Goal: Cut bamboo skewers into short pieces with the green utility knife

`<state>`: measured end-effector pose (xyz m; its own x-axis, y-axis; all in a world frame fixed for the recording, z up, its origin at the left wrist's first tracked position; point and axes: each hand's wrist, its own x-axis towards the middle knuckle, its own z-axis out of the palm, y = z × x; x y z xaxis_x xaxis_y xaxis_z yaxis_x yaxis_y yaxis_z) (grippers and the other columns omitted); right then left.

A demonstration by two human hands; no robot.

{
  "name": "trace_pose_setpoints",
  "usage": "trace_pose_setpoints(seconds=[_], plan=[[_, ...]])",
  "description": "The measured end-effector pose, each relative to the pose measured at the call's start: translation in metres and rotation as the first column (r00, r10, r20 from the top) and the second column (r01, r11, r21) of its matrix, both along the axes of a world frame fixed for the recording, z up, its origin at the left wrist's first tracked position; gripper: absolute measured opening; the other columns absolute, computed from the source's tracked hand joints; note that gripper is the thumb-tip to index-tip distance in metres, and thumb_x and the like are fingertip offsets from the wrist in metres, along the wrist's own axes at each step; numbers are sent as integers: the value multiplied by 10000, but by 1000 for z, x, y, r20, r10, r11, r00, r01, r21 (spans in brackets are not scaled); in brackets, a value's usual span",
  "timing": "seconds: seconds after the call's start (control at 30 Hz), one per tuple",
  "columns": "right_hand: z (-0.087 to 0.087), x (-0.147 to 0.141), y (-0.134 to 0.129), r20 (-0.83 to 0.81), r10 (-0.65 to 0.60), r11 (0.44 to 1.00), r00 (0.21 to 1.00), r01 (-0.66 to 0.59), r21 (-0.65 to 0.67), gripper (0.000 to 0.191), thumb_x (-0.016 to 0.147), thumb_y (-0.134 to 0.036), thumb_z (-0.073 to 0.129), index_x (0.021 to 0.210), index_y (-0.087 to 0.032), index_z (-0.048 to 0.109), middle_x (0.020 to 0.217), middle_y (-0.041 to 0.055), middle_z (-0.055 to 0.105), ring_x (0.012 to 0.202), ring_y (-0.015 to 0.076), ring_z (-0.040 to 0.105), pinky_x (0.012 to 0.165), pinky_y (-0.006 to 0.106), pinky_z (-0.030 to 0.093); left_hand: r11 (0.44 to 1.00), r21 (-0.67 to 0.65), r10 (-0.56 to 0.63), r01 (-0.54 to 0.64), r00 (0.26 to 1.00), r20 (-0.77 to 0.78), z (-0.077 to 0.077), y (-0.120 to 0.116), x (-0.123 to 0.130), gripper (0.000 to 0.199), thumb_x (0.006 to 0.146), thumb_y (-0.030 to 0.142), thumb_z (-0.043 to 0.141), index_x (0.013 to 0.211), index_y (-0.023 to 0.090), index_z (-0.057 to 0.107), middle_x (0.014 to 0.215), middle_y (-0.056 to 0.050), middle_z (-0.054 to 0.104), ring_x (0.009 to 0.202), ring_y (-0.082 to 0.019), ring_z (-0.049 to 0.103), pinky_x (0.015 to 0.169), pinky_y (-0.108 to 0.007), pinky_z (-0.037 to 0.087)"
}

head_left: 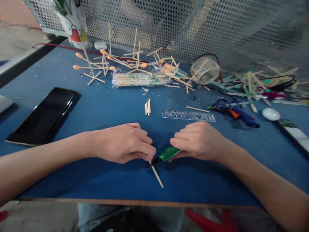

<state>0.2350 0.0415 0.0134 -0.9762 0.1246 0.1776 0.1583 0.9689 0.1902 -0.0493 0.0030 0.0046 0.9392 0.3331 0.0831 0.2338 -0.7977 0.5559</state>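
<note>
My left hand (127, 141) is closed, pinching the upper end of a thin wooden stick (157, 176) that slants down toward the table's front edge. In my closed right hand (200, 140) is a green utility knife (169, 154). Its dark blade lies across the stick just below my left fingertips. Beyond my hands, several short cut stick pieces (148, 107) lie side by side. To their right is a clear plastic ruler (188, 115), with a single stick (198, 109) just behind it.
A black phone (43, 116) lies at left. Behind are a plastic-wrapped stick bundle (140, 79), stick structures with orange tips (93, 67), a clear round container (205, 71) and a mesh panel (159, 29). At right are a blue glue gun (238, 114) and a white oval object (271, 114).
</note>
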Motion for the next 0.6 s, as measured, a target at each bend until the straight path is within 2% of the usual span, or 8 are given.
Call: trace_pose_setpoints(seconds=[0.4,0.6], plan=[[7,6,0,19,1,998,1000,-2,58,486,1054,-553,361,723,-220,487,561,-66,471,488,118,403,523,292,233,1000,-17,-1,1,1000,-1,1,0,2,199,1063,215,468,1000,243,654,895,-6,678,871,-160,619,851,-324,349],[5,1,-4,-22,-21,999,1000,22,50,517,1052,-574,331,711,-217,485,554,-61,474,478,120,387,519,295,227,1000,1,3,-3,1000,-18,0,-1,2,201,1066,238,462,985,247,645,879,-7,669,871,-173,620,829,-331,345]])
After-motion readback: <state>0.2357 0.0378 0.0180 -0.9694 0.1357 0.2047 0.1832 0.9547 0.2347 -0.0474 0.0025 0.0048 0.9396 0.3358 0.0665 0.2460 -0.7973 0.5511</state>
